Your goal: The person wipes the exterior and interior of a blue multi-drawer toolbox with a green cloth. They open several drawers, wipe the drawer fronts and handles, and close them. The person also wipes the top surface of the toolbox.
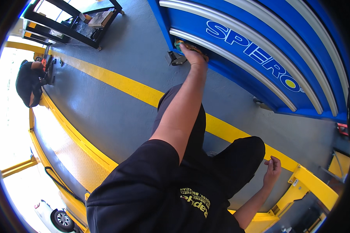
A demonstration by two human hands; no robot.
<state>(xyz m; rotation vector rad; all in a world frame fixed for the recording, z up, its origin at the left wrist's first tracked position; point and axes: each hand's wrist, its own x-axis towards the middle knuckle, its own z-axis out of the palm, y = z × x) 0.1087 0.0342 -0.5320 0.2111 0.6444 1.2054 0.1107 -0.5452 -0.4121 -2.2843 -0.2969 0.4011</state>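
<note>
My left arm stretches up to a blue tool cabinet [190,23] with silver drawer handles. At the left end of its lowest handle, my left hand [193,55] is closed around a crumpled green and tan thing [178,42] that looks like a cloth. The fingers are mostly hidden under the handle, and the thumb shows. My right hand [273,170] hangs beside my bent knee, above the yellow floor stripe [231,131]. Its fingers are loosely bent and apart, with nothing in them.
Black castors [176,59] carry the cabinet over the grey floor. A yellow vehicle ramp [79,145] runs along the left, and yellow metalwork [313,186] stands at lower right. A black cart [91,33] is at upper left. Another person [27,83] bends over beyond the ramp; a white car [56,217] stands at lower left.
</note>
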